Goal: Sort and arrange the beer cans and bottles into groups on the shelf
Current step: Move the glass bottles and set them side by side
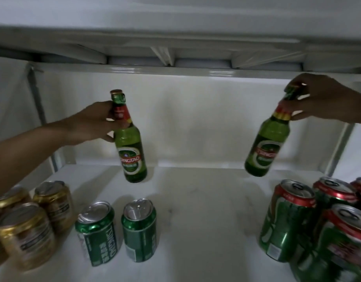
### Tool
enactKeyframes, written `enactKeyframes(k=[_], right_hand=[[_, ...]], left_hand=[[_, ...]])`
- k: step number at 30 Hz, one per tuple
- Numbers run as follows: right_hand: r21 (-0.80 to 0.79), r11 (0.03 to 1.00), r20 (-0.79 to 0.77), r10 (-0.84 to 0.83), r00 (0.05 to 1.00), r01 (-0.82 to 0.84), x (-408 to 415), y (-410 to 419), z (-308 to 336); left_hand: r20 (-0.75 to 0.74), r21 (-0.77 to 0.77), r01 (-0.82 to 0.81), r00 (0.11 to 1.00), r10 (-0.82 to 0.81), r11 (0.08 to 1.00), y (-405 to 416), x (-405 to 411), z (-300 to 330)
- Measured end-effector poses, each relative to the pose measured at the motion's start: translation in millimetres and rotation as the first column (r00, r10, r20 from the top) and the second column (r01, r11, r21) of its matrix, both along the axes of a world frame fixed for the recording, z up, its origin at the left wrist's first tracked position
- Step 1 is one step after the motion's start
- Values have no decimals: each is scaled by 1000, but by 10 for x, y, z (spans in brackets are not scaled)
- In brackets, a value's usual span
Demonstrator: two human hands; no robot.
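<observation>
From my head camera, my left hand (94, 123) is wrapped around the neck of a green Tsingtao bottle (130, 143), fingers closed over its red neck label; the bottle leans slightly and its base sits at or just above the white shelf (195, 200), which I cannot tell. My right hand (316, 100) pinches the second Tsingtao bottle (267, 143) at its cap and neck, fingertips closed on it, the bottle tilted and lifted clear of the shelf. In front of the left bottle stand two green cans (116, 231). Left of those, gold cans (30, 220) are blurred and partly cut off. On the right, the red-topped green cans (318, 218) run past the frame edge.
</observation>
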State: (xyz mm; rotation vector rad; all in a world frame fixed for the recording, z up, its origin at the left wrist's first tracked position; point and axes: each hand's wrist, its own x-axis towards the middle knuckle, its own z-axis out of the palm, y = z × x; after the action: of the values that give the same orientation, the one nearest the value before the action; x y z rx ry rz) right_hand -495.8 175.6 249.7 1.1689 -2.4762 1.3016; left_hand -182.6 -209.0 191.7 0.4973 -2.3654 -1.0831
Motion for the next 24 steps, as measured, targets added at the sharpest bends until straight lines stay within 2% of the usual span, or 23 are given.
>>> enactKeyframes(k=[3, 7, 15, 20, 24], right_hand=[[19, 981, 44, 190, 981, -191, 359, -162, -19], [106, 952, 46, 283, 958, -286, 862, -323, -121], [220, 904, 53, 365, 930, -367, 1278, -472, -460], [248, 910, 27, 337, 941, -333, 1246, -490, -600], [258, 902, 94, 332, 939, -345, 1204, -474, -562]], left_hand=[[2, 5, 83, 997, -83, 997, 358, -124, -52], [26, 39, 135, 990, -136, 990, 692, -235, -143], [107, 14, 243, 964, -243, 970, 1030, -318, -412], [107, 15, 255, 961, -255, 967, 1083, -321, -441], [117, 49, 279, 952, -283, 959, 1087, -354, -441]])
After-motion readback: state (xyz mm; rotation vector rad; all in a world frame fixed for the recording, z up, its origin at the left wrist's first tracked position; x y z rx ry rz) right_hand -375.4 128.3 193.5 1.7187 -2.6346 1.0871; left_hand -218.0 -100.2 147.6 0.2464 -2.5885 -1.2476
